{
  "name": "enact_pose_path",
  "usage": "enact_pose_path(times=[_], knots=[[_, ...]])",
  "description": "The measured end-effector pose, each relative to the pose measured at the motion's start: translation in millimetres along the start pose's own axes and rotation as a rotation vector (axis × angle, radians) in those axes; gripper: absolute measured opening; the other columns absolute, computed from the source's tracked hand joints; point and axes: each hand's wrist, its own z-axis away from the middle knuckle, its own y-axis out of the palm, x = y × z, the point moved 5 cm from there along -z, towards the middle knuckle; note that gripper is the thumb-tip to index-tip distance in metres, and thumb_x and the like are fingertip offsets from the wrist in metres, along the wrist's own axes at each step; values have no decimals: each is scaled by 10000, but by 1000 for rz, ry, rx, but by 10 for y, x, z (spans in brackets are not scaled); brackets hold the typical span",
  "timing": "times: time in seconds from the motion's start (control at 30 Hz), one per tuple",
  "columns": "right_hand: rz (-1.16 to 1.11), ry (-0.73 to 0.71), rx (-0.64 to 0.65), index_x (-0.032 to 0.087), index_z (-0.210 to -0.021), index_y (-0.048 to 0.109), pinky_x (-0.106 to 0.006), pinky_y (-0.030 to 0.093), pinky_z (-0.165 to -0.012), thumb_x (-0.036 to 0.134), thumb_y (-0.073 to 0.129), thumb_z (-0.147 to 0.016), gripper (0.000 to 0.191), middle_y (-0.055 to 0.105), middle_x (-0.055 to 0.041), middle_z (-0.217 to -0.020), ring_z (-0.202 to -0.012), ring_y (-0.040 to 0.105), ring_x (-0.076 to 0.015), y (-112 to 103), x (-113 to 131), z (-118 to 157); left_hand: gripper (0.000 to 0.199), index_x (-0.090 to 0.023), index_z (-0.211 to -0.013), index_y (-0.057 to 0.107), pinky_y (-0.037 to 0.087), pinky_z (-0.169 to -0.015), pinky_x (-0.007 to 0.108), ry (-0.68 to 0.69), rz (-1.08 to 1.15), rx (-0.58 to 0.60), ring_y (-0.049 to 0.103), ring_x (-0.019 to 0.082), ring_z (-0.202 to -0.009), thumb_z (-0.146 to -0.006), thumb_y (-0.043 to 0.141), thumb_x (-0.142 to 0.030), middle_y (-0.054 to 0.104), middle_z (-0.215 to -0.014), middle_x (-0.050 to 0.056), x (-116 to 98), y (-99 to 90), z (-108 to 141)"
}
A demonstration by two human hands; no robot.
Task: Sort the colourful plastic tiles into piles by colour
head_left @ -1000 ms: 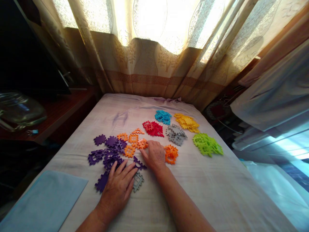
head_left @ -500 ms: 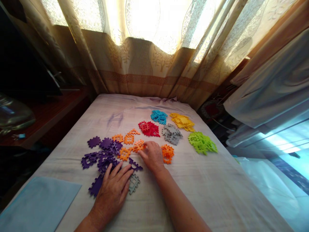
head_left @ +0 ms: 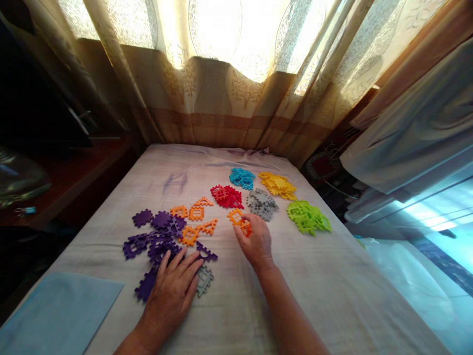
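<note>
My left hand (head_left: 173, 288) lies with its fingers spread over the lower edge of the purple pieces (head_left: 162, 246), beside a grey-green window piece (head_left: 204, 280). Between the thumb and fingers of my right hand (head_left: 256, 240) is an orange window piece (head_left: 235, 216). That hand is above the orange pile, which it mostly hides. Several loose orange pieces (head_left: 189, 235) lie between the purple pieces and my right hand. A purple triangular piece (head_left: 207, 252) rests just above the grey-green one.
Farther back on the sheet (head_left: 314, 296) are piles of red (head_left: 226, 196), blue (head_left: 242, 178), grey (head_left: 261, 204), yellow (head_left: 277, 185) and lime green (head_left: 308, 217) pieces. A light blue folded sheet (head_left: 62, 310) lies at the front left. Curtains hang behind.
My right hand has moved right with an orange window piece from among the loose orange ones to the orange pile. My left hand has stayed in place.
</note>
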Motion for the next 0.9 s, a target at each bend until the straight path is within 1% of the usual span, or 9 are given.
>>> enact_pose_path(times=[0.1,0.17,0.23,0.3,0.47,0.6,0.67,0.8,0.9], knots=[[82,147,-106,182,-980,628,-395,470,-857,459,536,-847,321,672,-113,-969,-918,600,-245,-267,-471,76,382,-272,-1266,598,216,-1177,509,-6,11,-6,534,237,-1269,-896,520,-226,658,-1287,36,6,12,2],[122,251,-125,177,-963,638,-382,480,-801,535,515,-841,397,677,-112,-935,-855,611,-242,-389,-749,160,384,-270,-1268,597,214,-1179,507,0,11,-9,536,237,-1267,-895,518,-226,658,-1288,36,7,17,3],[145,322,-121,173,-955,647,-366,478,-759,585,499,-836,453,682,-110,-911,-804,615,-234,-449,-914,240,385,-269,-1268,596,210,-1180,505,5,7,-12,535,237,-1267,-894,520,-225,657,-1290,32,9,18,2],[164,344,-105,169,-954,653,-363,470,-750,600,486,-839,477,687,-114,-905,-792,616,-233,-455,-947,289,382,-270,-1264,597,207,-1180,505,9,3,-10,532,237,-1268,-892,524,-226,655,-1292,27,10,17,0],[273,329,-21,168,-970,656,-390,439,-775,545,480,-862,430,694,-128,-933,-875,612,-273,-388,-795,307,381,-267,-1265,593,202,-1180,501,16,-8,-14,525,238,-1272,-894,519,-223,654,-1293,25,9,21,-2],[285,291,-37,167,-956,653,-381,428,-786,498,473,-883,384,688,-128,-940,-884,598,-264,-406,-732,287,381,-255,-1268,590,173,-1188,488,28,-21,-19,514,236,-1280,-894,523,-217,648,-1302,23,1,23,-2],[262,228,-55,171,-947,651,-375,425,-810,445,462,-897,337,687,-119,-943,-894,590,-254,-408,-662,254,381,-251,-1273,586,166,-1191,480,26,-20,-23,513,232,-1280,-899,519,-216,646,-1307,20,-3,16,-3],[200,36,-48,188,-941,664,-364,407,-871,315,480,-901,228,680,-100,-1004,-951,573,-234,-306,-313,148,375,-263,-1268,589,173,-1189,488,10,-9,-3,517,230,-1279,-901,520,-226,648,-1304,20,-5,12,-5],[146,-67,56,205,-937,686,-351,394,-896,251,540,-881,162,672,-80,-1026,-980,563,-221,-100,39,82,379,-266,-1272,589,185,-1186,495,-4,2,2,513,232,-1288,-903,517,-221,646,-1306,26,-3,13,0]])
